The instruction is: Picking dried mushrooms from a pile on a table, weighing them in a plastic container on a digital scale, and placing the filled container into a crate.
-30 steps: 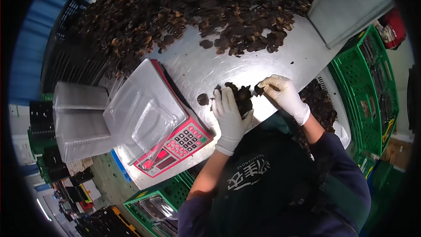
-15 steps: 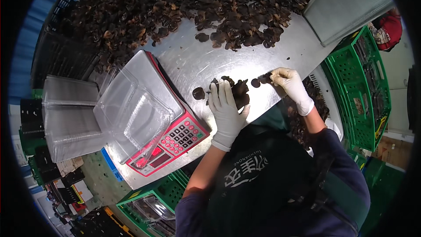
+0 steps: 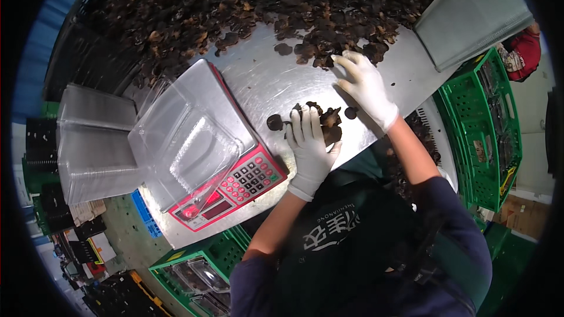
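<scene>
My left hand [image 3: 308, 147], in a white glove, rests with fingers stretched out over a small pile of dark wood ear mushrooms [image 3: 331, 124] on the metal table [image 3: 267, 73]. One loose piece [image 3: 274, 122] lies to the left of those fingers, and another [image 3: 351, 113] to the right of the pile. My right hand [image 3: 367, 88], also gloved, is up by the near edge of the big wood ear heap [image 3: 258, 0]. Its fingers are apart and nothing shows between them; whether the fingertips touch the heap I cannot tell.
Left of my hands stands a red digital scale [image 3: 247, 182] with a clear plastic tray [image 3: 194, 147] on it. Stacked clear containers [image 3: 97, 147] are farther left; stacked clear lids [image 3: 470, 17] stand at the far right. Green crates [image 3: 464, 123] flank the table, and another person's red sleeve [image 3: 523, 56] shows beyond.
My right hand has let go of a small wood ear piece and moved up to the big heap, its fingers now spread. The left hand stays on the small pile. The view has shifted slightly.
</scene>
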Demonstrator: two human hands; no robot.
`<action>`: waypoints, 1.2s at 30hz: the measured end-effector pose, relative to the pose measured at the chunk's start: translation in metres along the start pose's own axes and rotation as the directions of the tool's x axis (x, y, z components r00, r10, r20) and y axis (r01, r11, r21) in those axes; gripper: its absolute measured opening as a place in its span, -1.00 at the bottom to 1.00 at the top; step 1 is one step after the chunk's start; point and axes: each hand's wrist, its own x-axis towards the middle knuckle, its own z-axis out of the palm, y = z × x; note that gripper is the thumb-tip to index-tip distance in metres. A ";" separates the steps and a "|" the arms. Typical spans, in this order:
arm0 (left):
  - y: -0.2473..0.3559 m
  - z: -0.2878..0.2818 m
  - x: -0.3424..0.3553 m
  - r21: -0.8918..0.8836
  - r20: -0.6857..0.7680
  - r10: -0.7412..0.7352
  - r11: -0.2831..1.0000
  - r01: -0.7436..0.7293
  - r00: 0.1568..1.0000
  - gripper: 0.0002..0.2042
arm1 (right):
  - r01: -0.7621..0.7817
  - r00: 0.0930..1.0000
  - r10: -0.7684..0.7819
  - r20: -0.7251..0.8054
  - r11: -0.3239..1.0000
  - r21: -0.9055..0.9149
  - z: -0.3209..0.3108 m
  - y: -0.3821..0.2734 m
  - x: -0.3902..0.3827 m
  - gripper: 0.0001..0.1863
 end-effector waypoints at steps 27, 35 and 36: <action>-0.001 0.003 0.004 -0.040 -0.024 -0.033 0.999 0.032 0.999 0.00 | 0.273 0.941 -0.198 0.276 0.924 -0.267 0.032 0.039 0.030 -0.89; 0.004 -0.008 0.004 -0.041 -0.022 0.002 0.999 -0.003 1.000 -0.02 | 0.164 0.613 0.483 0.625 0.696 -0.699 -0.142 0.069 -0.092 -0.87; 0.003 -0.004 0.002 -0.039 -0.064 0.011 0.999 -0.013 0.998 0.00 | 0.130 0.626 0.483 0.612 0.709 -0.693 -0.149 0.065 -0.088 -0.85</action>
